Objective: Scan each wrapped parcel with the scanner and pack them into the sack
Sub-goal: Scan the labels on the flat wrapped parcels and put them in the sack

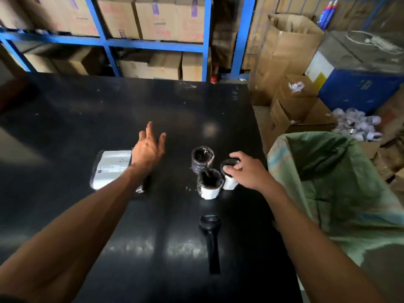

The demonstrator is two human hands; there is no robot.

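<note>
Grabbing: we're closing our right hand (247, 171) around the top of a wrapped parcel (230, 175), upright for easy pickup.
Left hand (148, 149): hovering open, empty.
Scanner (210, 237): lying just below our grip.
Sack (332, 182): gaping open right beside it.

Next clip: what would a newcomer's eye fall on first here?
Likely the two bare arms reaching over the black table: the left hand spread open above it, the right hand gripping the top of one of three small rolled parcels clustered mid-table. Next, the open green sack at the table's right edge, and the black scanner lying untouched nearer the person.
</note>
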